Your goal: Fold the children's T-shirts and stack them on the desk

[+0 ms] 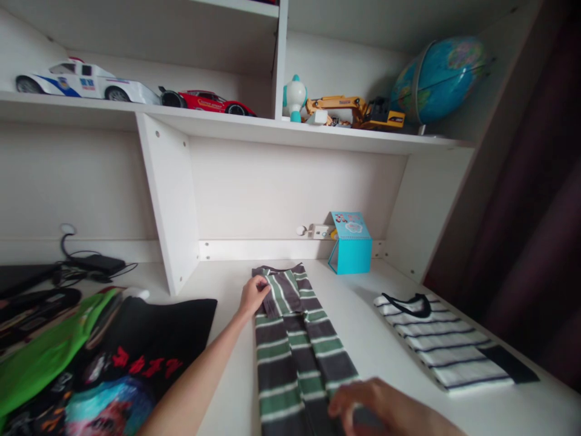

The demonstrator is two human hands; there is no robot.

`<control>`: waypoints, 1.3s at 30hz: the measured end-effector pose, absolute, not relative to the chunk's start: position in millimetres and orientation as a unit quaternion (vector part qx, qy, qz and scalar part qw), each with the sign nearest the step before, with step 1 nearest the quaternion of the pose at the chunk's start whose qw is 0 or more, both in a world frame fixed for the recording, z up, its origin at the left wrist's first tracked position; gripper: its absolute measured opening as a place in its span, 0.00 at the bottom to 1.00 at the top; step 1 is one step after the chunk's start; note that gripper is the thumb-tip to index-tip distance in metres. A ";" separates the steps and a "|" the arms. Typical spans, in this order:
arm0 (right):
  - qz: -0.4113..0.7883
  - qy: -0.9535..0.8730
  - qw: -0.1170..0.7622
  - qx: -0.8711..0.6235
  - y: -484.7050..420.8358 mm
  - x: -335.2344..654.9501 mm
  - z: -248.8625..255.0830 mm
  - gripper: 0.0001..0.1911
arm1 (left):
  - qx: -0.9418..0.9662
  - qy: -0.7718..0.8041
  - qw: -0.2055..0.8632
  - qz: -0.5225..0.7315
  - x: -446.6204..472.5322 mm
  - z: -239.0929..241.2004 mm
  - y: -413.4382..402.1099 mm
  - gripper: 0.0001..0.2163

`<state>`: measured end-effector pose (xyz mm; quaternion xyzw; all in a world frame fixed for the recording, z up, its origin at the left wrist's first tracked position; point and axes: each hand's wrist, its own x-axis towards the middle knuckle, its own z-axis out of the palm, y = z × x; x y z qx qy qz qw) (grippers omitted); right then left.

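A long-sleeved shirt (313, 348) with green, dark grey and white stripes lies on the white desk, its sides folded inward into a long narrow strip. My left hand (254, 295) pinches the fabric at the strip's upper left edge, near the collar, where a folded sleeve lies across. Low in the picture, my right hand (381, 402) is over the right edge of the same shirt. Its fingers are bent and smeared by motion, so whether they grip the cloth cannot be made out. The shirt's lower end runs out of the picture.
On the right lies a folded white shirt (447, 345) with dark stripes. A blue desk calendar (353, 254) stands behind. Dark and green clothes (149, 339) are piled left, near a black adapter (97, 263). Toy cars (206, 102) and a globe (440, 79) occupy the shelf above.
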<state>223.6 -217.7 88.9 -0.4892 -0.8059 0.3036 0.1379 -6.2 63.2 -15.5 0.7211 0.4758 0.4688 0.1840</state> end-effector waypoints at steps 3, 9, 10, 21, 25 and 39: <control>0.222 -0.802 0.188 -0.522 -163.3 226.6 86.6 0.15 | 0.732 0.464 0.175 0.467 -3.4 -14.8 60.0 0.05; 0.049 -0.787 0.123 -0.603 -32.0 217.1 40.3 0.20 | 0.748 0.450 0.169 0.458 4.5 -11.8 51.7 0.07; 0.042 -0.778 0.123 -0.614 -15.1 213.1 33.3 0.21 | 0.748 0.450 0.164 0.458 5.5 -12.0 50.5 0.08; 0.052 -0.668 0.109 -0.735 70.9 191.0 -14.7 0.33 | 0.732 0.530 0.081 0.422 8.8 -21.7 48.8 0.14; 0.073 -0.648 0.095 -0.752 73.2 193.3 -17.6 0.34 | 0.732 0.585 0.055 0.346 11.2 -19.4 45.1 0.19; 0.092 -0.758 0.057 -0.643 72.9 147.0 -1.2 0.28 | 0.772 0.617 0.027 0.147 17.6 -17.2 40.5 0.28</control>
